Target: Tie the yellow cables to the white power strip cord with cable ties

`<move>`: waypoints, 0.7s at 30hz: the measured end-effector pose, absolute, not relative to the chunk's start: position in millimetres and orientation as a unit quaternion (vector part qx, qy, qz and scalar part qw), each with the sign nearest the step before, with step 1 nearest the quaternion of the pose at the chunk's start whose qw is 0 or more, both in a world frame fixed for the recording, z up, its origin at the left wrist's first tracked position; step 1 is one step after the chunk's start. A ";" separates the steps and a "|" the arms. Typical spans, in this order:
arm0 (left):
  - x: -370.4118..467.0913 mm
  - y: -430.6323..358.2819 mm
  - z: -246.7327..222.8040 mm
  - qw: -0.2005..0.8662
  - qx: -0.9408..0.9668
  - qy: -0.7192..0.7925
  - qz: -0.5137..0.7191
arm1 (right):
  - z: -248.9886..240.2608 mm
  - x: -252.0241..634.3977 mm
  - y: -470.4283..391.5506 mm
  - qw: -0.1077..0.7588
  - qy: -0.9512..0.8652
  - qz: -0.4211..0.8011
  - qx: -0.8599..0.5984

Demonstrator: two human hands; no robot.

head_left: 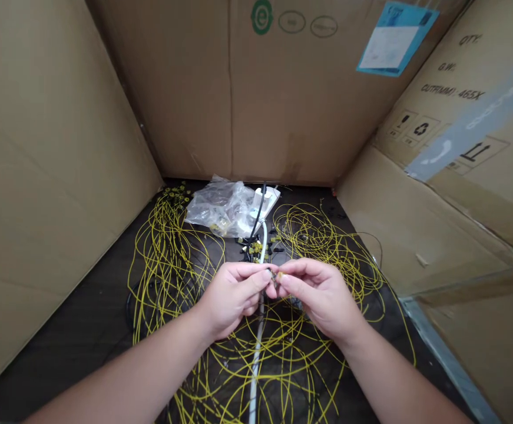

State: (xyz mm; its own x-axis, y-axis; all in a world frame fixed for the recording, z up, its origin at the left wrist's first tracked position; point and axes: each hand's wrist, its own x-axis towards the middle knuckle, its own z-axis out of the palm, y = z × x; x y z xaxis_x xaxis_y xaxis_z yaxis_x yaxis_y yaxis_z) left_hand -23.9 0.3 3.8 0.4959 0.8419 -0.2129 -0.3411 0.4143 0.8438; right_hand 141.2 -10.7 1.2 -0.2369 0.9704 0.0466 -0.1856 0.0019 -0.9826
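Note:
My left hand and my right hand meet at the middle of the view, thumbs and forefingers pinched close together. Between the left fingertips is a small dark piece, mostly covered by the fingers. The right fingertips pinch a small yellow piece right beside it. Both are too small and hidden to tell their exact kind, or whether they are joined. Thin yellow wires lie in loose loops beneath both hands. Just beyond the fingers is a pile of small yellow and black pieces.
Bundled yellow wires lie at the left, and coiled ones at the right. A clear plastic bag sits at the back. One white cable runs down the dark tabletop. Cardboard walls enclose three sides.

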 end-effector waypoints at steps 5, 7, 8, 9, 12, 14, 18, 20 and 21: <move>-22.3 0.6 2.9 0.766 0.370 0.342 0.399 | -2.9 141.1 -10.0 0.495 -0.498 0.603 -0.379; -21.8 0.4 2.6 0.760 0.368 0.351 0.404 | -1.7 139.7 -10.4 0.502 -0.503 0.587 -0.389; -21.7 0.4 2.6 0.758 0.368 0.354 0.406 | -0.4 139.0 -10.7 0.503 -0.506 0.580 -0.393; -21.7 0.4 2.6 0.756 0.369 0.356 0.407 | 1.1 138.2 -11.1 0.504 -0.509 0.575 -0.397; -21.9 0.6 2.4 0.755 0.376 0.355 0.402 | 6.2 136.0 -11.8 0.508 -0.518 0.564 -0.395; -22.1 0.8 1.5 0.753 0.386 0.351 0.400 | 8.6 134.7 -12.1 0.516 -0.528 0.551 -0.389; -22.2 1.0 -2.9 0.734 0.418 0.357 0.399 | 7.6 131.8 -13.6 0.535 -0.566 0.487 -0.396; -22.4 0.6 -5.3 0.709 0.444 0.370 0.403 | 4.6 130.3 -14.9 0.545 -0.589 0.435 -0.407; -22.6 0.3 -6.2 0.696 0.459 0.376 0.405 | 3.0 129.6 -15.6 0.550 -0.599 0.412 -0.411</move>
